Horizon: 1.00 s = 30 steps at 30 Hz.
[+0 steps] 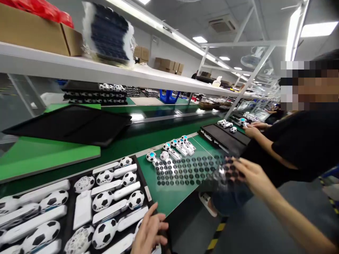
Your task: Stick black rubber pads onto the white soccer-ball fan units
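Pinching the clear dot sheet (186, 171) by its right end, right hand (254, 174) holds it over the edge of the green bench (161, 201), left hand (150, 229) spread loose beside the black tray (142, 172); slack fingers could let the sheet sag, nudging ball-topped devices (181, 150).

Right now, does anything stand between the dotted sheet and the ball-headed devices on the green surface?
Nothing visible does. The dotted sheet, held by the right hand, overlaps the nearest devices in view; contact is unclear.
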{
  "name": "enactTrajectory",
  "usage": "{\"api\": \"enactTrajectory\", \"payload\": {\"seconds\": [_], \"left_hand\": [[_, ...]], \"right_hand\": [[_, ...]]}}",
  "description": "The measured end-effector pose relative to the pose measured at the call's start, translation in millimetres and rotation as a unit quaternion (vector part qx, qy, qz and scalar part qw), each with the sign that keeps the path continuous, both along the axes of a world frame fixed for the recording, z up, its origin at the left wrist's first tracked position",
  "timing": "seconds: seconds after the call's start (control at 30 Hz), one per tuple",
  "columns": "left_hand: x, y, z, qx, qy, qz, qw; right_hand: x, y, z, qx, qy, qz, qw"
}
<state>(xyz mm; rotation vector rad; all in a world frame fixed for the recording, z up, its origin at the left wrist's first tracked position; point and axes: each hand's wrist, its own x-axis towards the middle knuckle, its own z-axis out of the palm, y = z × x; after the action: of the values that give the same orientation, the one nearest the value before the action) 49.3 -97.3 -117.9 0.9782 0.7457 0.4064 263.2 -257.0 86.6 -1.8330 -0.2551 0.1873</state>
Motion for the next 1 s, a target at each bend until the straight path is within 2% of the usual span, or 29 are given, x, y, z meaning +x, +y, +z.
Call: {"api": "enactTrajectory", "payload": {"seconds": [0.03,0.1,0.17,0.23,0.33,0.47,0.57,0.67,0.77,0.87,0.93,1.0], "left_hand": [[15.5,5.5,-2.1,0.029,0.019,-0.007,0.999],[48.8,22.4,-8.5,0.118,0.082,-0.021,0.989],[84.5,42.2,-14.0,0.202,0.146,-0.015,0.968],[120.8,58.3,-17.3,0.256,0.192,0.009,0.947],[170.5,67.9,-23.2,0.309,0.24,0.02,0.92],[218.1,60.5,-41.0,0.333,0.275,0.019,0.902],[238.9,52.0,-53.8,0.346,0.285,0.021,0.894],[255.1,45.4,-59.6,0.354,0.278,0.016,0.893],[274.5,40.4,-60.3,0.349,0.273,0.016,0.897],[291.6,38.0,-57.3,0.339,0.264,0.014,0.903],[290.5,37.2,-52.6,0.334,0.259,0.011,0.906],[270.3,33.9,-45.0,0.321,0.259,0.009,0.911]], "right_hand": [[4.9,-11.7,-17.8,0.03,0.04,-0.03,0.998],[14.6,-30.7,-40.9,0.093,0.079,-0.087,0.989],[28.3,-44.1,-52.3,0.15,0.083,-0.125,0.977],[47.9,-51.4,-59.5,0.189,0.066,-0.145,0.969],[85.0,-51.1,-72.4,0.216,0.055,-0.135,0.965],[134.2,-36.5,-90.5,0.229,0.068,-0.092,0.967],[162.0,-21.8,-98.5,0.21,0.052,-0.06,0.975],[176.4,-5.5,-106.6,0.173,0.047,-0.029,0.983],[173.8,14.9,-117.3,0.12,0.021,-0.007,0.992],[157.2,42.2,-126.8,0.065,-0.071,0.048,0.994],[142.8,62.3,-134.0,0.077,-0.169,0.146,0.972],[127.9,79.3,-146.8,0.098,-0.27,0.272,0.919]]}}
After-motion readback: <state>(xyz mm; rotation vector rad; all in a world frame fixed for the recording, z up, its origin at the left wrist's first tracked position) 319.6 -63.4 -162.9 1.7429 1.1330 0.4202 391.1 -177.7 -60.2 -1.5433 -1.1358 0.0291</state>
